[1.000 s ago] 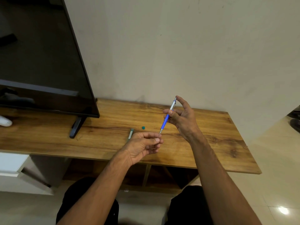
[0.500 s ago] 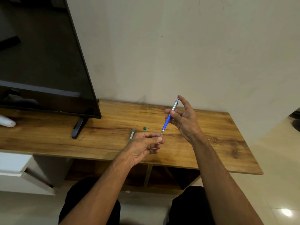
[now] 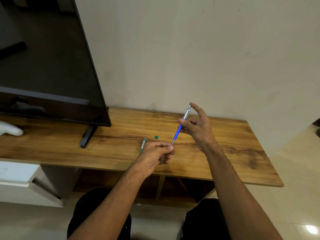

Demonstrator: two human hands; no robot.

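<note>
And here is the right hand (image 3: 199, 129), raised above the long wood-grain table (image 3: 233, 153), holding a blue-and-silver mechanical pencil (image 3: 179, 129). Curled fingers clamp the blue barrel and the forefinger arches up to the silver push-button end. The pencil slants, with its top towards 1 o'clock and its metal tip down at 7 o'clock, clear of the tabletop.

The left hand (image 3: 155, 155) sits low, at 7 o'clock from the right. Thumb and forefinger are pinched tight right at the pencil's tip, and the other fingers are curled underneath. Whether something thin sits inside that pinch is too fine to tell.

On the table, a slim teal tube with a pale label (image 3: 143, 144) lies touching the left knuckles at 11 o'clock from that hand. A tiny teal cap (image 3: 156, 137) rests at 12 o'clock, just beyond the fingers and apart from the tube.

Over at 9 o'clock stands a large black flat-screen television (image 3: 52, 66) on its dark angled foot (image 3: 88, 135). A white rounded object (image 3: 10, 129) lies at the far left edge.
</note>
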